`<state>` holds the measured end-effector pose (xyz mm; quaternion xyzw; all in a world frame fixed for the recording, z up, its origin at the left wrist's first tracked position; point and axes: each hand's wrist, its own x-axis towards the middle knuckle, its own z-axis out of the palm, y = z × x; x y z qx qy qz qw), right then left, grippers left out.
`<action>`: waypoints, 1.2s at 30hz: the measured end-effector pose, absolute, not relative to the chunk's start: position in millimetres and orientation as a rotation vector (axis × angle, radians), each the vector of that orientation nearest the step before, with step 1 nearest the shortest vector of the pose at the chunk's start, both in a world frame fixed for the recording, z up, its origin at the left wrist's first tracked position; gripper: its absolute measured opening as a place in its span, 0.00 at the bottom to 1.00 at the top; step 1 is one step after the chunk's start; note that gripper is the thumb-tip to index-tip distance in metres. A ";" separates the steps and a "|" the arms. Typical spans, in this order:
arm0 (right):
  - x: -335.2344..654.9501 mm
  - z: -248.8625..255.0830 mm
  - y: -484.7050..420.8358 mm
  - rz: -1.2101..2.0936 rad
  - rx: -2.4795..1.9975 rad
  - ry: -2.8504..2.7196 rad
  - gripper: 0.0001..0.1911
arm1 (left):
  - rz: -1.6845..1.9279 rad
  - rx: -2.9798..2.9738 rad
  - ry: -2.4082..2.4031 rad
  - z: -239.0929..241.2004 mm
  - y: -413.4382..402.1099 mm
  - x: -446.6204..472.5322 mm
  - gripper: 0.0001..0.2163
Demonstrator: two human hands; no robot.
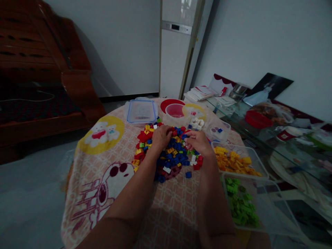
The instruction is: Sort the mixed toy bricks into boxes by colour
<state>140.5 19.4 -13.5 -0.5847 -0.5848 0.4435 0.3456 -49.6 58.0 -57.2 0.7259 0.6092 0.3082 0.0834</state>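
Over the cloth-covered table, have left hand fingers-down at the heap of mixed bricks and, apart, right hand curled by a blue brick; can't make out any grip; nearer with the right to yellow bricks and green bricks, boxed rightward

1. Ok so body-wise it's two human arms, and the left forearm is bare all the way down to where the view cuts off.
2. Same deal with the right forearm, bare skin as far as you can see.
3. Both are pretty solid near the bottom edge and slim down towards bare wrists.
4. Left arm's got a soft crease low down, kinda elbow-ish.
5. Left hand: bare, rounded knuckles.
6. Right hand: also bare, slim fingers. Nails are too small and dim to make out tbh.
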 end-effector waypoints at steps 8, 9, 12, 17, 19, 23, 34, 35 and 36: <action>143.7 -32.2 44.6 0.970 -1.325 -0.892 0.21 | 0.935 2.183 1.796 -58.9 58.5 -50.5 0.13; 145.9 -35.1 48.3 0.933 -1.289 -0.843 0.24 | 0.929 2.183 1.793 -58.8 58.4 -50.6 0.13; 154.6 -41.4 55.9 0.849 -1.183 -0.840 0.31 | 0.921 2.179 1.780 -58.1 58.2 -50.6 0.13; 162.5 -42.3 54.5 0.824 -1.203 -0.906 0.27 | 0.927 2.176 1.802 -58.1 57.3 -50.1 0.13; 159.2 -38.3 50.3 0.870 -1.232 -0.966 0.22 | 0.920 2.176 1.819 -58.2 56.8 -49.9 0.14; 144.5 -25.3 38.7 0.945 -1.299 -1.157 0.15 | 0.915 2.183 1.807 -58.3 56.8 -49.9 0.14; 99.6 -17.6 23.3 0.755 -1.530 -1.980 0.11 | 0.927 2.132 1.809 -58.4 60.3 -51.3 0.17; 97.2 -18.1 23.3 0.676 -1.545 -2.070 0.11 | 0.932 2.130 1.808 -58.5 60.4 -51.3 0.18; 95.5 -18.5 23.3 0.604 -1.563 -2.142 0.11 | 0.933 2.130 1.808 -58.5 60.4 -51.2 0.18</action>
